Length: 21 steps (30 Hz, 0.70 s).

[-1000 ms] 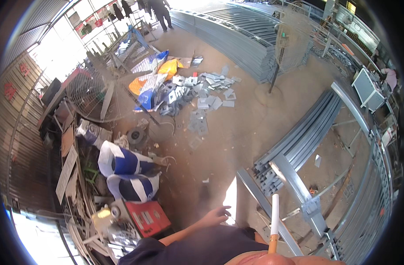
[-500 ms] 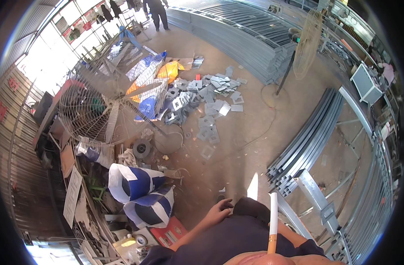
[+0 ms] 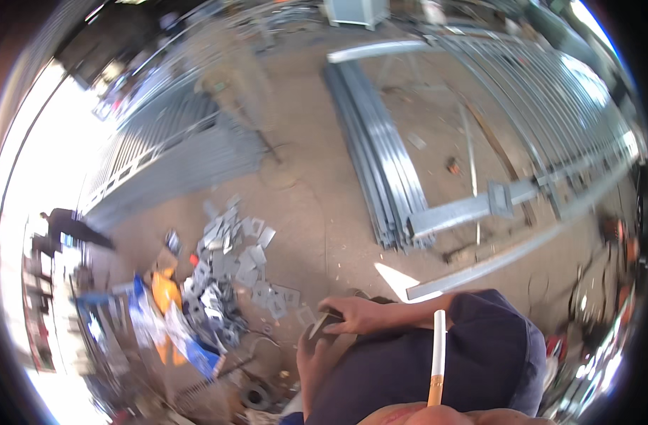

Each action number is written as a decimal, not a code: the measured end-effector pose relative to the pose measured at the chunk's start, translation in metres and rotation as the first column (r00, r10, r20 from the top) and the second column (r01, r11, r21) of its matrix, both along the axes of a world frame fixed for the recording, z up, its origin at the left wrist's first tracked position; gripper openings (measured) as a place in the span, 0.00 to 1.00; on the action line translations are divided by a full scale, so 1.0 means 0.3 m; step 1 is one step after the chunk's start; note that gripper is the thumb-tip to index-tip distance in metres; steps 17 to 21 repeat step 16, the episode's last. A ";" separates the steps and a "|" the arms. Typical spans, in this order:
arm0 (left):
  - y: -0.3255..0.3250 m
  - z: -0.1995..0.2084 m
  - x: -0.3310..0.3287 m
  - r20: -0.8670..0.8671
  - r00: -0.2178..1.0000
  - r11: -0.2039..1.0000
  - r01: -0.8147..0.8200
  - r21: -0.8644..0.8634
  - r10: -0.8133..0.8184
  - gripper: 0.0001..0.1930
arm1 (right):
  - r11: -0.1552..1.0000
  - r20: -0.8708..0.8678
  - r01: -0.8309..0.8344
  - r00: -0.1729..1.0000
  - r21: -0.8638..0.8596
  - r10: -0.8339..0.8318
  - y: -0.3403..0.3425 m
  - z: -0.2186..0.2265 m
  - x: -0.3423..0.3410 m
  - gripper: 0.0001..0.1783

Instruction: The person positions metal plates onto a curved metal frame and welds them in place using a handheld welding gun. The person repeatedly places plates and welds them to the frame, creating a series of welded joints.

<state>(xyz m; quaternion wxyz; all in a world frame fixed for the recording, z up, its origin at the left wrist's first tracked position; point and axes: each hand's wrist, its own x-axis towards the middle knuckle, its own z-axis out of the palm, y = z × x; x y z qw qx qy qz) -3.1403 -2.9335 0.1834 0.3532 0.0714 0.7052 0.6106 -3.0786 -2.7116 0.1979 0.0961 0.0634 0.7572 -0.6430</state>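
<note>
My hands meet in front of my body at the lower middle. My right hand (image 3: 352,314) reaches in from the right with its fingers curled round a small flat thing (image 3: 322,326). The thing has a pale edge and a dark side; its exact kind is hard to make out. From below, my left hand (image 3: 314,348) closes on the same thing, its fingers partly hidden and blurred. Ahead of my hands lie loose grey metal plates (image 3: 249,265), some with square holes. A white cigarette (image 3: 438,347) with a tan filter juts up at the bottom of the view.
A bundle of long grey steel tubes (image 3: 380,156) lies on the floor beside a metal frame (image 3: 472,209). Stacked metal panels (image 3: 175,159) and a blurred standing fan (image 3: 228,81) are farther left. A person (image 3: 72,228) stands at the far left. Blue-and-white sacking (image 3: 193,347) lies near the plates.
My view has swung to the right. My left hand, earlier spread apart at my side, is now together with my right hand, which was hidden, around the small flat thing.
</note>
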 end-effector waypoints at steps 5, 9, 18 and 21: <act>0.159 0.042 -0.197 -0.061 0.986 0.988 0.153 -0.026 -0.155 0.17 | 0.944 -0.056 0.329 0.943 -0.011 -0.329 0.056 0.011 -0.085 0.40; 0.248 0.046 -0.313 -0.015 0.959 0.959 0.285 0.015 -0.284 0.17 | 0.853 -0.050 0.500 0.865 0.152 -0.499 0.100 0.039 -0.086 0.38; 0.305 -0.036 -0.509 -0.069 0.898 0.900 0.434 -0.037 -0.436 0.19 | 0.722 0.072 0.669 0.722 0.177 -0.688 0.079 0.038 -0.131 0.36; 0.305 -0.036 -0.509 -0.069 0.898 0.900 0.434 -0.037 -0.436 0.19 | 0.722 0.072 0.669 0.722 0.177 -0.688 0.079 0.038 -0.131 0.36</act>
